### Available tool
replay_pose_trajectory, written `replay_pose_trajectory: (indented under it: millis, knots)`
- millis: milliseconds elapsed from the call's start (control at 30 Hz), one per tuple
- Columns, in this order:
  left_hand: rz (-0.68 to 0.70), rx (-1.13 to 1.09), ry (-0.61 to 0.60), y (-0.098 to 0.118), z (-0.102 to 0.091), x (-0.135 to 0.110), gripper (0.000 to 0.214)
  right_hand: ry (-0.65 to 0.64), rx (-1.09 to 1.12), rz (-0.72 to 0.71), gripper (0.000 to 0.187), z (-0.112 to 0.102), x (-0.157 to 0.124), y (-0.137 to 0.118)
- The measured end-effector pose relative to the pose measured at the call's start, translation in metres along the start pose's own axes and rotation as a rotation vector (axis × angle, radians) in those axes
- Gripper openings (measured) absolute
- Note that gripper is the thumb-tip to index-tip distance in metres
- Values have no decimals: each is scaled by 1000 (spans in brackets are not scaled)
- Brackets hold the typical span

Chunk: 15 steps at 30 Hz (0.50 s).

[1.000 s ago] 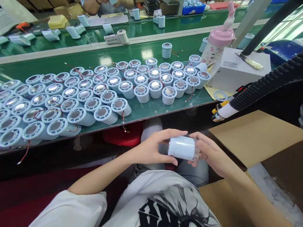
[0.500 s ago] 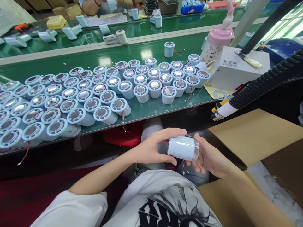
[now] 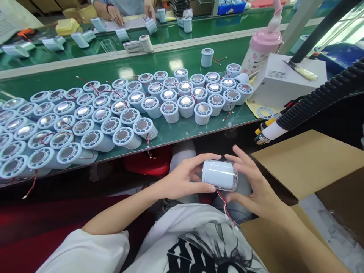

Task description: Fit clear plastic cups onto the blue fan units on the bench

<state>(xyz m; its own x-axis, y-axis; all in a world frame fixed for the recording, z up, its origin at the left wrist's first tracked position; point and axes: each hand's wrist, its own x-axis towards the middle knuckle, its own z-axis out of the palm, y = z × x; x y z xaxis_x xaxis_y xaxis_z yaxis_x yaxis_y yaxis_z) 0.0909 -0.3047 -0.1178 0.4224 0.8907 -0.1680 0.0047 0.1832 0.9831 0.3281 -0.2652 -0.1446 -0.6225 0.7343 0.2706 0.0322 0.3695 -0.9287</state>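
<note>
Over my lap I hold a pale blue cylindrical unit [image 3: 218, 174] on its side, with a clear band at its right end. My left hand [image 3: 182, 177] wraps its left end, thumb below and fingers over the top. My right hand [image 3: 250, 182] cups the right end, fingers spread above and below it. Thin red and white wires [image 3: 226, 209] hang down from under the unit. On the green bench [image 3: 182, 131] in front stand several identical units [image 3: 169, 111] with shiny round tops, some trailing red wires.
A white box [image 3: 287, 81] and a pink-lidded bottle [image 3: 263, 47] stand at the bench's right end. A black corrugated hose [image 3: 318, 102] ends in a nozzle by the bench edge. Open cardboard box flaps [image 3: 307, 163] lie to my right. Another person's hands [image 3: 116, 15] work across the far belt.
The unit has turned slightly in my hands and its wires now dangle below. My right fingers have spread open around its end. The person's hands opposite came into view.
</note>
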Motion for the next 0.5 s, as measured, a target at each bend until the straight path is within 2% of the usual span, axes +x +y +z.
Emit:
replay_pose_trajectory:
  millis: [33,67,133,200,267,333,500]
  knots:
    - [-30,-11,-17,0,0,0,70,-26,-98,-73,53,-1,-1,1]
    - [-48,-5,-27,0,-1,1,71,-46,-135,-80,49,-2,-2,1]
    - [-33,39,-30,2,-2,2,75,-47,-28,74,47,-3,-3,1]
    - [27,63,-46,3,-4,3,77,-20,204,276,48,-2,-3,1]
    - [52,22,-71,4,-4,3,76,-3,382,387,45,-1,-4,0]
    - [22,-67,-99,1,-3,4,75,0,434,413,44,-3,-4,0]
    - [-77,-200,-134,-14,0,10,84,-3,353,474,42,1,-5,2]
